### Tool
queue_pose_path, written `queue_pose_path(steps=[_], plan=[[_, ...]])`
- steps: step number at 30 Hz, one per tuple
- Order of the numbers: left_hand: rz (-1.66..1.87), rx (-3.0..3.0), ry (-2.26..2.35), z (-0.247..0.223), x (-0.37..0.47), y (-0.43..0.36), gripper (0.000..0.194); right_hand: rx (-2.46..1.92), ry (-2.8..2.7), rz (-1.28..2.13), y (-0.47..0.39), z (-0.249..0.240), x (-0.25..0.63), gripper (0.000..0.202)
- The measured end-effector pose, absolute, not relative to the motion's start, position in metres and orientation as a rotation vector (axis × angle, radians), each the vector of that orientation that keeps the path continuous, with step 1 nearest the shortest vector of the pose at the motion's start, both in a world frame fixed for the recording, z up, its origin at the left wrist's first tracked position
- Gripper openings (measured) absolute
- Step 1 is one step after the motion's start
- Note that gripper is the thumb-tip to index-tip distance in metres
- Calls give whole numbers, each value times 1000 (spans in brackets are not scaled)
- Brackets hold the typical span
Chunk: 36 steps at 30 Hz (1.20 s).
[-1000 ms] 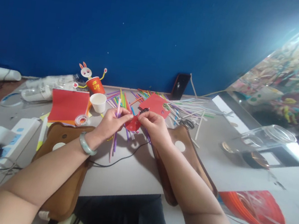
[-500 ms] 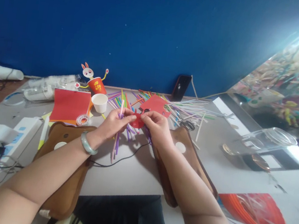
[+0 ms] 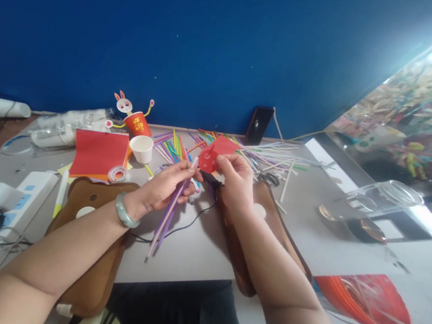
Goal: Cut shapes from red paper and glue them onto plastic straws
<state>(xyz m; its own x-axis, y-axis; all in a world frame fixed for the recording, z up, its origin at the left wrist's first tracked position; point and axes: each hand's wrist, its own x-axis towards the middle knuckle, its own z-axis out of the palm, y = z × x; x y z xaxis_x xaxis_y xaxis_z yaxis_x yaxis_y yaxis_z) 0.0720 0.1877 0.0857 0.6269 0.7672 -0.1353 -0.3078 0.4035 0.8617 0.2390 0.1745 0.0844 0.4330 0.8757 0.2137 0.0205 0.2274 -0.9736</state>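
In the middle of the head view, my left hand [image 3: 164, 186] is closed around a few pink and purple pipe cleaners [image 3: 164, 224], which slant down toward the front of the table. My right hand [image 3: 238, 182] pinches a small red paper cutout [image 3: 207, 159] between thumb and fingers. Pale markings show on the cutout's face. Just beneath it lies a black object [image 3: 211, 181], partly hidden by my right hand, with a black cable close by. A larger red paper piece [image 3: 225, 144] rests behind the cutout.
Many coloured pipe cleaners [image 3: 277, 155] lie at the back, with scissors [image 3: 269, 178]. A white paper cup [image 3: 141, 149], a rabbit figure on a red cup [image 3: 138, 123], red paper [image 3: 100, 154] and a tape roll [image 3: 118, 174] stand left. A power strip [image 3: 11, 219] lies further left.
My hands have moved apart. The red cutout has gone from between both hands to my right hand alone, slightly up and right. The pipe cleaners in my left hand tilt more.
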Motion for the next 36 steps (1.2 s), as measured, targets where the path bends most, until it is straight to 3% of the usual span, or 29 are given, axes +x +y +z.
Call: queue_pose_path(steps=[5,11,17,23,36], plan=[[589,1007,543,77,71,190,34,-1212,-974,722,176,82,238,25],[568,925,508,72,73,193,22,-1179,-977,728,173,82,234,23],[571,1002,461,70,73,192,41,-1145,-942,583,172,91,243,25],[638,1049,553,69,76,192,30,-1132,-996,561,169,96,246,24],[695,1093,557,65,80,187,34,-1201,-1207,496,171,79,233,19]])
